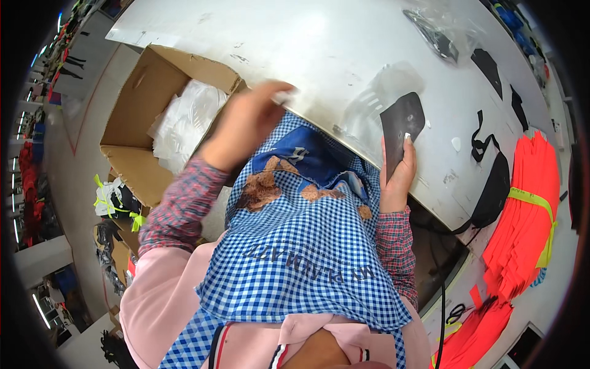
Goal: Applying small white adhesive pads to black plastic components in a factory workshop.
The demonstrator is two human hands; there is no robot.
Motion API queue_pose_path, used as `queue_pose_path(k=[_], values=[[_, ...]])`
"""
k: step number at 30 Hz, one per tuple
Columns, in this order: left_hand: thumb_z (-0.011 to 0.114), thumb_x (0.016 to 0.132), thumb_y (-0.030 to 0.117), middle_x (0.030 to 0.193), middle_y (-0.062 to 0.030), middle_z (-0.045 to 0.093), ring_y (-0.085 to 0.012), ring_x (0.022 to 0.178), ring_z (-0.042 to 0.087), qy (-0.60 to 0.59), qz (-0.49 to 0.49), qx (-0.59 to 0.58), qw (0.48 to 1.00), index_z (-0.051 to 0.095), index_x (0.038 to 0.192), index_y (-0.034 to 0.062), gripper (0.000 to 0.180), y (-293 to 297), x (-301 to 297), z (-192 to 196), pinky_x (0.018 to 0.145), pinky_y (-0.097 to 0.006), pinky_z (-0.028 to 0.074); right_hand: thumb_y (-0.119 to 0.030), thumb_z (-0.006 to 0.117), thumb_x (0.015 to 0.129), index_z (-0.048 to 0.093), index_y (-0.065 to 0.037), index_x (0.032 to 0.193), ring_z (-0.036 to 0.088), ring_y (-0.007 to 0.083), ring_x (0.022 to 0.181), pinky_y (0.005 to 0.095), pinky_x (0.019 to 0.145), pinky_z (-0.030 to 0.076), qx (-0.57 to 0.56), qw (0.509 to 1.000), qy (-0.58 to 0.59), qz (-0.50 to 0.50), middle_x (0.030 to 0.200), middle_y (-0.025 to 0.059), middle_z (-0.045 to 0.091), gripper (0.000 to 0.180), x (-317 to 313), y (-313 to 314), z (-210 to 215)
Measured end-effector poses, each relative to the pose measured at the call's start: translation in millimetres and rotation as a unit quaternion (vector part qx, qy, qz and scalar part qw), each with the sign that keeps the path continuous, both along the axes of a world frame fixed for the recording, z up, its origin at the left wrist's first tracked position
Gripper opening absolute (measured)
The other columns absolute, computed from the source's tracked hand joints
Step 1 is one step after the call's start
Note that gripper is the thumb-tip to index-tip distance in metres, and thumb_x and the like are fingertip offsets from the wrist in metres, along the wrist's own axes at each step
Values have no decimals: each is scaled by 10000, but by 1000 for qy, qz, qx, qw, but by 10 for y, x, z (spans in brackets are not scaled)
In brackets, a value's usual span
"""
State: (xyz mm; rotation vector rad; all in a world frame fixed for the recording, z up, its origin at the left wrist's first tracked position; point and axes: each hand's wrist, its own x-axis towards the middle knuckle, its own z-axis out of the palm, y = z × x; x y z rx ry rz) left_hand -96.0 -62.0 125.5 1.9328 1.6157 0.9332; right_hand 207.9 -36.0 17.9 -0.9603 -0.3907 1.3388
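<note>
My right hand (399, 173) grips the lower edge of a flat dark piece (402, 115) with an angled top, thumb in front. It is held over the near edge of the white table (295, 46). Behind that piece lies a translucent plastic sheet (369, 101) with slots. My left hand (249, 123) is raised at the right side of an open cardboard box (132, 117), smeared by motion. A whitish spot shows at its fingertips; whether it holds anything is unclear. Inside the box are crumpled translucent plastic pieces (187, 120).
A clear bag with a dark piece (439, 43) lies at the far right of the table, near black cut pieces (488, 71). Black straps (482, 144) and a dark pouch-like piece (495, 190) lie nearer. Neon orange bundles (522, 215) and scissors (455, 313) are at right.
</note>
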Motion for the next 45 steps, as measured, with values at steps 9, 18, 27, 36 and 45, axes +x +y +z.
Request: queue_pose_path(k=[9,18,27,36,45], values=[[612,904,47,1394,-119,545,-307,1343,468,106,-217,79,967,593,1263,35,360,396,820,-1057,1109,-501,357,-237,600,988,578,-18,1161,632,199,1026,316,894,526,-16,1000,-14,-14,1124,96,642,280,-20,2,-12],[588,864,3,1290,-163,599,-314,1290,510,51,-239,70,967,576,1266,16,401,501,793,-1154,1074,-490,381,-186,637,978,611,11,1079,566,107,907,246,821,474,61,972,-225,-14,1003,46,627,224,144,247,-12],[513,863,-81,1281,-236,578,-413,1151,548,-20,-206,-21,978,296,1502,38,685,473,755,-1095,1004,-449,446,-179,663,962,643,-1,1017,552,89,890,233,809,443,71,922,-379,36,950,26,641,187,273,538,-189],[522,791,-103,1425,-262,454,-410,1262,500,-1,-208,64,976,365,1446,-28,678,457,781,-1088,1068,-430,428,-217,683,936,671,-30,981,608,134,880,273,817,473,42,876,-474,79,932,55,690,192,268,616,-160],[578,899,33,1474,-237,417,-376,1368,420,40,-237,43,970,518,1334,-52,447,393,797,-1090,1115,-404,411,-266,676,922,678,-70,982,673,259,825,346,767,514,42,793,-604,66,897,124,718,204,172,597,-75]])
